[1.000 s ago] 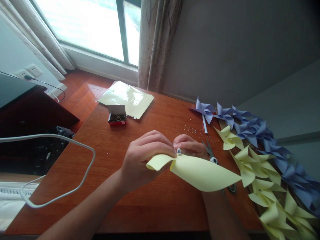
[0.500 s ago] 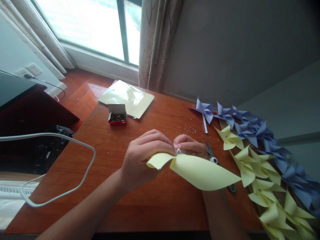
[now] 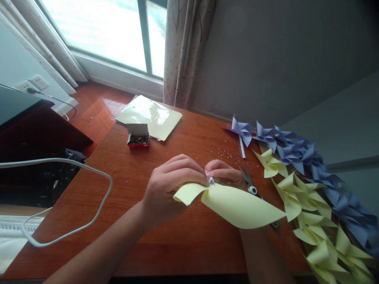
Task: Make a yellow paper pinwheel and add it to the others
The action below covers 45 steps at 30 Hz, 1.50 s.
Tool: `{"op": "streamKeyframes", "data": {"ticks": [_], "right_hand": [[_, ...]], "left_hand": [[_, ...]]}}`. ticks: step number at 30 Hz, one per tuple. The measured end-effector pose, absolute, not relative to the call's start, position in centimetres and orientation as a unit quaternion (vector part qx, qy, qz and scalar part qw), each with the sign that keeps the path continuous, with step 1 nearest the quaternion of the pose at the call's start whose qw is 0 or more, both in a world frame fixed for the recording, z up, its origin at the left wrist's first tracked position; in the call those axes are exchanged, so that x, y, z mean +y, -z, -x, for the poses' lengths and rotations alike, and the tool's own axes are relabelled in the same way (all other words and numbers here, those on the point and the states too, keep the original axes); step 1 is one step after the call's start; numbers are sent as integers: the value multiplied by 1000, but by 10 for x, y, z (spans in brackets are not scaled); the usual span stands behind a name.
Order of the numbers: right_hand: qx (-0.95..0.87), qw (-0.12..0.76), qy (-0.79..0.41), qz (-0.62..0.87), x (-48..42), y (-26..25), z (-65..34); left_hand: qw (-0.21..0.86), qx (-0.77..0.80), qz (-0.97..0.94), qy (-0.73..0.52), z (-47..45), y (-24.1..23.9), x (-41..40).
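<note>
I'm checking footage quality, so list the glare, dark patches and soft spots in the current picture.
Head view: window blown out to white; glare on the sheets; wall in deep shade; pinwheels at lower right soft; held paper looks sharper.

Scissors [image 3: 252, 190] partly behind yellow paper [image 3: 242, 207]

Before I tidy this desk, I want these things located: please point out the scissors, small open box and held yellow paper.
Scissors [image 3: 252, 190], head view: on the round white spot near mid-length.
Small open box [image 3: 137, 129], head view: on its raised lid.
Yellow paper [image 3: 242, 206], head view: on its broad curved wing.
</note>
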State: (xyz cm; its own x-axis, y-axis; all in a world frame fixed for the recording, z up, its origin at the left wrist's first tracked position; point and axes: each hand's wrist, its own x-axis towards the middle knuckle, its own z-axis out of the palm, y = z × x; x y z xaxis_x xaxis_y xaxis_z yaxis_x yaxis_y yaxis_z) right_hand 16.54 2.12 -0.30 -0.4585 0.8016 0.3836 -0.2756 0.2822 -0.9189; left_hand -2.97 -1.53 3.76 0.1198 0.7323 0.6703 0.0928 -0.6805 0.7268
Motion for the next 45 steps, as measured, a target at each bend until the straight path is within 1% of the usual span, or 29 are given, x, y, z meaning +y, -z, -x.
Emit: {"op": "streamKeyframes", "data": {"ticks": [13, 18, 24, 31, 38, 45], "right_hand": [[-654, 464, -559, 210, 24, 4, -170], [-649, 440, -579, 224, 24, 4, -175], [-625, 434, -607, 228, 22, -2, -175], [-612, 457, -608, 218, 19, -7, -171], [-594, 478, -600, 243, 16, -6, -170], [-598, 462, -607, 244, 16, -7, -171]], "left_hand": [[272, 298, -699, -590, 29, -38, -15], [273, 297, -706, -582, 28, -41, -14], [280, 293, -718, -567, 28, -42, -15], [290, 283, -730, -551, 27, -41, -14], [282, 279, -734, -551, 27, -40, -13], [276, 268, -742, -549, 28, -40, -11]]}}
